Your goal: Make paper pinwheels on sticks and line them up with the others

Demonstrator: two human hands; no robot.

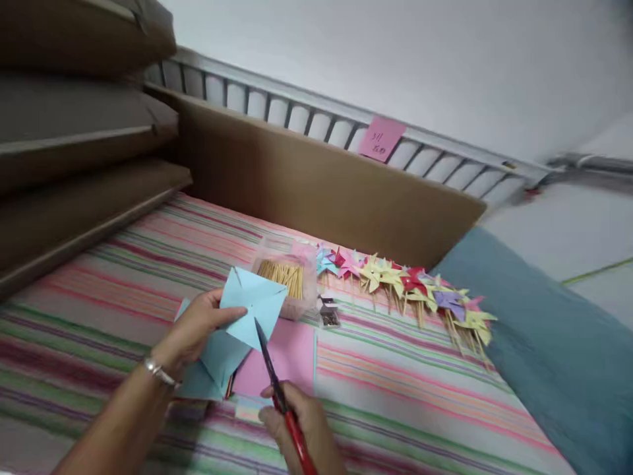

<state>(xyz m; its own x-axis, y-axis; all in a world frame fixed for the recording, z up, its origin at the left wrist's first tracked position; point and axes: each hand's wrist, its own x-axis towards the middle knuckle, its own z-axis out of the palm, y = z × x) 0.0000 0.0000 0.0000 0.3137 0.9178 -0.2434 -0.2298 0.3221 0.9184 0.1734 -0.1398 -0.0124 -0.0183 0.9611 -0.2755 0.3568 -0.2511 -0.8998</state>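
Your right grip [304, 422] holds scissors [277, 393]; your left grip [200, 321] pinches a blue square [260, 294], apparently part-slit, not yet folded (finished pinwheels [414, 280] lie beyond).

Pink note [382, 138] on the white rail [297, 95] — two handwritten lines, the upper perhaps "311" — the lower too small and blurred to read

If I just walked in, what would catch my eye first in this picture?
Probably the row of colourful paper pinwheels on the striped cloth, right of centre. Then the light-blue paper square held in the left hand, with red-handled scissors in the right hand at its lower edge. A pink note stands out on the radiator behind.
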